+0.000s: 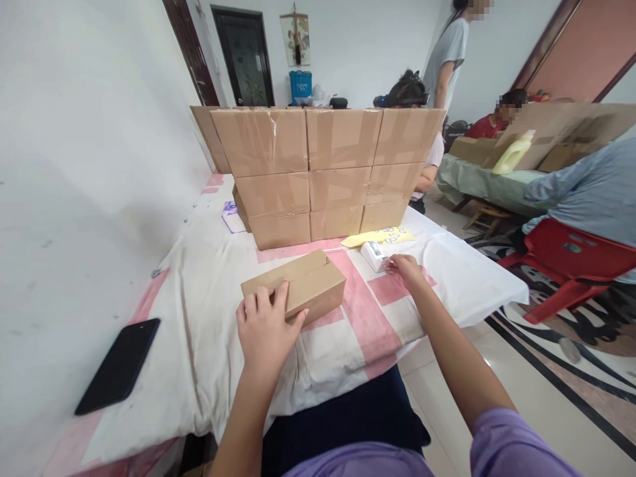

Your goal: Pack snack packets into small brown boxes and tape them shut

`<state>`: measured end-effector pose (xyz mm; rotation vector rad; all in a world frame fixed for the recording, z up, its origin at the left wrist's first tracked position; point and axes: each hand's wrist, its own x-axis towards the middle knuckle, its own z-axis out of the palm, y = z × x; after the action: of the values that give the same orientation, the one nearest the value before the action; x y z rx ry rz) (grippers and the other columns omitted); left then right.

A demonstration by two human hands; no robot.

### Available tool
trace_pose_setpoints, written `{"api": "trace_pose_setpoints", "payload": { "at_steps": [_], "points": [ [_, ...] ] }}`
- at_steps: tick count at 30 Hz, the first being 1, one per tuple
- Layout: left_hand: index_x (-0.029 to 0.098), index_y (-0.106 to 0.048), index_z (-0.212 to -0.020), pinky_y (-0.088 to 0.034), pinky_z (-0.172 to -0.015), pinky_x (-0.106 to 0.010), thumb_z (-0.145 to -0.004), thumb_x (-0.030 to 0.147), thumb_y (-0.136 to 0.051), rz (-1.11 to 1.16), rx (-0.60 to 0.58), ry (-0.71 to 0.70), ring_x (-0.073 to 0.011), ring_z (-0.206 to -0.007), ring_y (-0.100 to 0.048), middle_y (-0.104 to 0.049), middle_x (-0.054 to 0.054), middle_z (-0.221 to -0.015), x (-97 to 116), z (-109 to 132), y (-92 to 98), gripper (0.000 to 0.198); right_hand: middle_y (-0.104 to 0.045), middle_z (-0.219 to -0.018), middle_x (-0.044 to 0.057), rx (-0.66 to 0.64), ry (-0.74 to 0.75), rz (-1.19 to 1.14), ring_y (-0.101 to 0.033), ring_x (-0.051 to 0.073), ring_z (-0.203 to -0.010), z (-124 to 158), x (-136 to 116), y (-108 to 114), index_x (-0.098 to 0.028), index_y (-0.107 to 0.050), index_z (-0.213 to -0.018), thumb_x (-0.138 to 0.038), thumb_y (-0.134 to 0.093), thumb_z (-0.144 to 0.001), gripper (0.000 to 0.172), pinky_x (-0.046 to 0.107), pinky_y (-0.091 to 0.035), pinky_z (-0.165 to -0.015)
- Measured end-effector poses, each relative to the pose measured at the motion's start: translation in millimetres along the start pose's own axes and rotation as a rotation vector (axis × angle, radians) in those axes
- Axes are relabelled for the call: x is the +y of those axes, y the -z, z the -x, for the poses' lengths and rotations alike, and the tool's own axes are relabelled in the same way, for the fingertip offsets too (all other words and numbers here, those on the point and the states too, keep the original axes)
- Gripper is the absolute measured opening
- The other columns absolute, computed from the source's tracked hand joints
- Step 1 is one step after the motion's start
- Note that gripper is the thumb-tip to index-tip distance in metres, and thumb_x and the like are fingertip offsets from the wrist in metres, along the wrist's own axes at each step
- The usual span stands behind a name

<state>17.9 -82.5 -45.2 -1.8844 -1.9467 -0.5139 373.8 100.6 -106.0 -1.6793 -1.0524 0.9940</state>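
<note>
A closed brown cardboard box (318,275) lies at an angle on the cloth-covered table in front of me. My left hand (263,324) grips its near left end, fingers over the top and thumb against the near side. To the right stands a small white box-like item (373,256) with a dark printed patch on top. My right hand (403,266) is at its near right edge, fingertips pinched together. Something small, clear and shiny shows at those fingertips, too small to make out. A yellow printed sheet (382,236) lies just behind the white item.
A wall of stacked, taped cardboard boxes (338,192) stands across the table (223,344). A black phone (119,364) lies at left. Behind the wall sits a person; others are farther right, near a red chair (581,258) and a yellow bottle (514,154).
</note>
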Motion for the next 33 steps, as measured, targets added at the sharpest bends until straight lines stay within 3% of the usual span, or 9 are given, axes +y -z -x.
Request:
{"api": "trace_pose_setpoints", "payload": {
  "at_steps": [9,13,15,20,23,27,33],
  "points": [
    [0.024,-0.062,-0.137,-0.041,-0.095,-0.046,-0.089,0.054,-0.063,-0.028,0.023,-0.009,-0.0323,-0.101,-0.051,-0.057,-0.013,-0.109,0,0,0.8,0.057,-0.067,-0.122,0.009,0.069,0.024,0.056,-0.068,0.022,-0.103,8,16,-7,-0.016,-0.064,-0.124,-0.038,-0.064,-0.1,0.032,0.042,-0.06,-0.088],
    [0.024,-0.062,-0.136,-0.041,-0.095,-0.045,-0.089,0.054,-0.063,-0.033,0.04,-0.012,-0.032,-0.102,-0.051,-0.057,-0.012,-0.11,-1,1,-1.4,0.056,-0.071,-0.09,0.006,0.083,0.038,0.051,-0.069,0.018,-0.087,9,19,-8,-0.015,-0.064,-0.088,-0.027,-0.063,-0.097,0.015,0.03,-0.059,-0.076],
    [0.024,-0.062,-0.135,-0.041,-0.095,-0.045,-0.088,0.055,-0.063,-0.033,0.041,-0.006,-0.0321,-0.102,-0.05,-0.057,-0.012,-0.111,-1,1,-2.7,0.057,-0.069,-0.078,0.006,0.091,0.039,0.046,-0.069,0.018,-0.081,7,19,-8,-0.019,-0.055,-0.073,-0.02,-0.062,-0.092,0.021,0.025,-0.056,-0.068],
    [0.024,-0.062,-0.136,-0.041,-0.096,-0.047,-0.089,0.056,-0.062,-0.018,0.033,-0.008,-0.0325,-0.103,-0.051,-0.057,-0.013,-0.112,0,0,-4.5,0.057,-0.068,-0.07,0.005,0.09,0.041,0.053,-0.066,0.018,-0.07,9,17,-7,-0.021,-0.047,-0.066,-0.016,-0.062,-0.082,0.022,0.023,-0.046,-0.052],
    [0.023,-0.062,-0.137,-0.041,-0.096,-0.048,-0.089,0.055,-0.062,0.022,0.021,-0.004,-0.0337,-0.104,-0.051,-0.058,-0.013,-0.112,2,-1,-3.5,0.058,-0.067,-0.069,0.003,0.098,0.071,0.073,-0.065,0.018,-0.07,18,18,-4,-0.021,-0.046,-0.064,-0.017,-0.063,-0.08,0.023,0.024,-0.044,-0.054],
    [0.023,-0.06,-0.141,-0.043,-0.095,-0.048,-0.091,0.052,-0.061,0.075,0.036,-0.027,-0.0336,-0.105,-0.054,-0.063,-0.013,-0.113,-7,-2,-1.2,0.058,-0.066,-0.074,0.002,0.09,0.151,0.053,-0.064,0.018,-0.077,32,18,-2,-0.021,-0.049,-0.066,-0.027,-0.067,-0.08,0.024,0.026,-0.049,-0.066],
    [0.025,-0.071,-0.124,-0.045,-0.1,-0.035,-0.095,0.043,-0.063,0.204,0.055,-0.184,-0.0215,-0.108,-0.063,-0.074,-0.003,-0.122,-44,-1,-1.1,0.035,-0.052,-0.06,0.0,-0.071,0.231,-0.11,-0.06,0.02,-0.067,68,6,-9,-0.025,-0.039,-0.063,-0.062,-0.069,-0.074,0.05,0.03,-0.051,-0.065]
  ]
}}
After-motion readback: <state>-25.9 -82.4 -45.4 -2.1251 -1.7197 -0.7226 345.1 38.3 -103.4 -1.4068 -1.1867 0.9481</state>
